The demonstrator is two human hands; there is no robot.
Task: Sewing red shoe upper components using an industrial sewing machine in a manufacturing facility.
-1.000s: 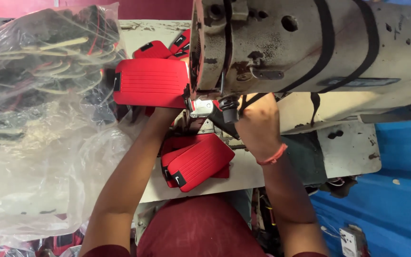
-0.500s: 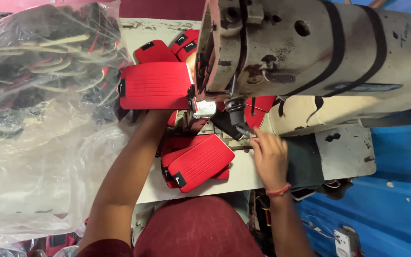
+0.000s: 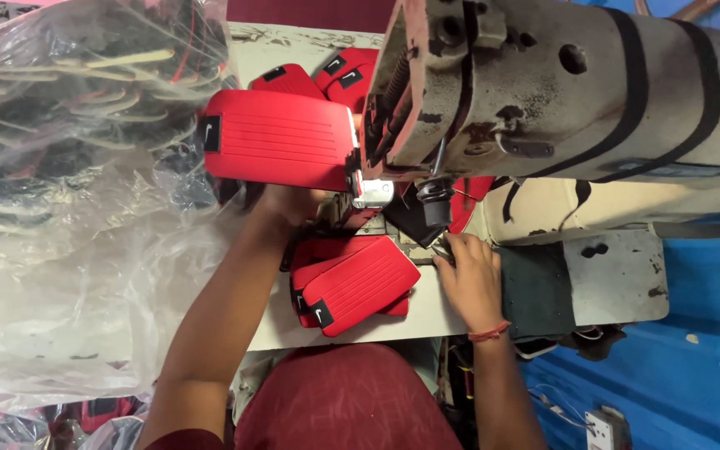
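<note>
Holding a red ribbed panel (image 3: 281, 150) up at the left of the sewing machine head (image 3: 543, 100), with the left hand (image 3: 289, 204) underneath it; fingers hidden behind the panel, so cannot tell exactly how closed, but clearly gripping its lower edge. Showing a small black tag at the left end of this panel. Lying just beside the needle area, almost touching the metal presser part (image 3: 372, 193).

Resting the right hand (image 3: 468, 279) on the work table (image 3: 360, 329), fingers curled together and pinching something small near the presser foot; too small to tell what. Wearing a thin red thread bracelet (image 3: 489, 333) on this wrist.

Keeping the two hands apart, with a stack of red ribbed panels (image 3: 352, 287) lying on the table between the forearms. Lying further back, behind the held panel, more red pieces (image 3: 339, 73) of the same kind.

Filling the left side of the view, a big clear plastic bag (image 3: 68, 208) with dark straps and pieces inside. Showing a blue floor (image 3: 693, 358) at the right and a dark red shirt (image 3: 343, 404) at the bottom.
</note>
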